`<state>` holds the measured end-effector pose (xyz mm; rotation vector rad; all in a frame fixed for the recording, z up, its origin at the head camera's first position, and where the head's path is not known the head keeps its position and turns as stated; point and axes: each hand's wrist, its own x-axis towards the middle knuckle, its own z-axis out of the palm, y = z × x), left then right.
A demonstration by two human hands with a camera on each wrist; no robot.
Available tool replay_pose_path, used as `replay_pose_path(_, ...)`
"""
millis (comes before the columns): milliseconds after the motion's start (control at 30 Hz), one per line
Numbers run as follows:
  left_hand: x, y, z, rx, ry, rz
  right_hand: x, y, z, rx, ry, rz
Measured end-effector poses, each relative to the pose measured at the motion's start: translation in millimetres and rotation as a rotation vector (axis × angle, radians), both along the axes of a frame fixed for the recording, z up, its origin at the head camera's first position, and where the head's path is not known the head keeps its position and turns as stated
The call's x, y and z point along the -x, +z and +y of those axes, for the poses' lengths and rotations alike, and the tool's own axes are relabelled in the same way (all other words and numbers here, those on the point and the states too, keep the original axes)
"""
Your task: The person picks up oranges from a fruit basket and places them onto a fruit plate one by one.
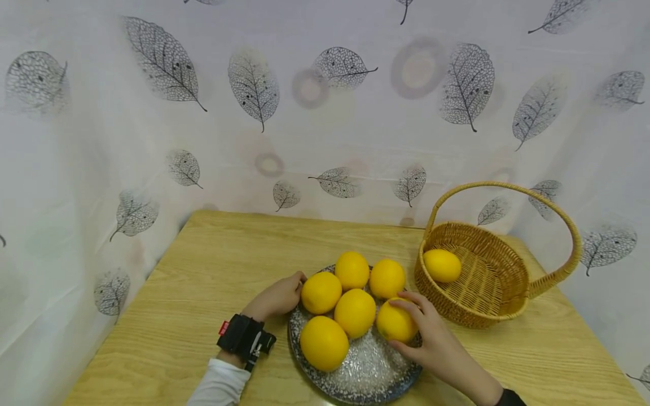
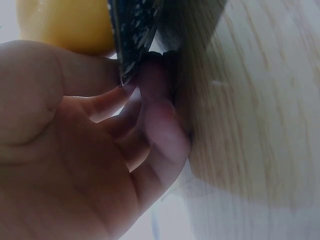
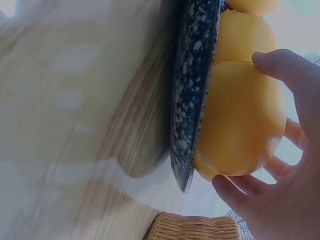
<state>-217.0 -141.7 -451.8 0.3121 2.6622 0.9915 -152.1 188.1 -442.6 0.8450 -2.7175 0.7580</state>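
A speckled grey plate (image 1: 373, 363) with a dark blue rim stands on the wooden table, bearing several yellow lemons (image 1: 324, 343). At its left side my left hand (image 1: 276, 296) holds the rim; in the left wrist view the thumb lies over the plate edge (image 2: 132, 37) and the fingers are bent beneath it. My right hand (image 1: 431, 332) grips the rightmost lemon (image 1: 393, 322), thumb on the near side and fingers round the far side. The right wrist view has this lemon (image 3: 242, 120) right at the plate's rim, with other lemons behind it.
A wicker basket (image 1: 472, 321) with a tall arched handle stands right of the plate, one lemon (image 1: 443, 265) inside at its left wall. A leaf-patterned white curtain (image 1: 304, 141) hangs behind the table (image 1: 228, 242) and at both sides.
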Motion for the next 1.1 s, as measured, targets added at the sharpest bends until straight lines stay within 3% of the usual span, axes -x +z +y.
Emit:
replay_pose_path(800,2.9,-1.6,-0.6,-0.005,-0.007,0.0,-4.3,5.2,-1,0.043,-0.004,-0.041)
replay_pose_path(933,3.9,-1.6,-0.5,-0.002,-0.005,-0.004,-2.0,8.4,1,0.05,-0.007,-0.086)
replay_pose_path(1100,2.8,-0.6,-1.6,-0.004,-0.007,-0.001,7.7,20.6,4,0.024,-0.037,-0.043)
